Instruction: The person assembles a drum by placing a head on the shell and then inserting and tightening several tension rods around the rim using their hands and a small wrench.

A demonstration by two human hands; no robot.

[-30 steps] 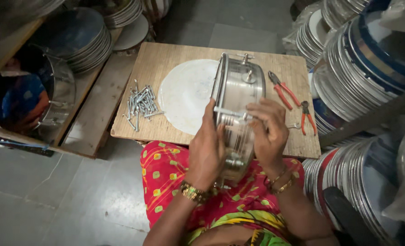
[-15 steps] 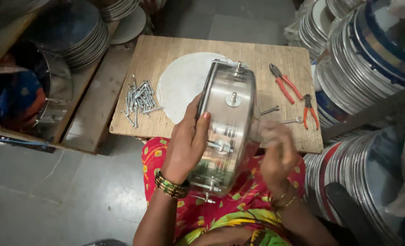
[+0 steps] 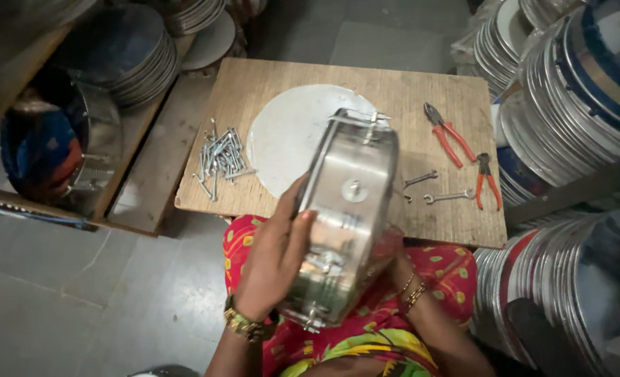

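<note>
I hold a shiny steel drum shell [image 3: 343, 216] with tuning lugs on its side, tilted above my lap. My left hand [image 3: 273, 255] presses flat against its left rim, fingers spread on the metal. My right hand [image 3: 392, 260] is mostly hidden behind the shell's lower right, gripping it from underneath. A white round drum skin [image 3: 289, 136] lies on the wooden board [image 3: 421, 84] just beyond the shell. A pile of metal hook bolts [image 3: 219, 157] rests at the board's left edge.
Red-handled pliers [image 3: 449, 134], smaller orange pliers [image 3: 488, 180] and two small spanners [image 3: 435, 188] lie on the board's right. Stacks of metal drum rims [image 3: 575, 91] crowd the right side. More stacked shells [image 3: 135, 59] and a steel drum body [image 3: 58, 150] sit at left.
The shell has rotated, so its curved side now faces me. My right hand has moved from the shell's front to underneath it. My left hand stays on the rim.
</note>
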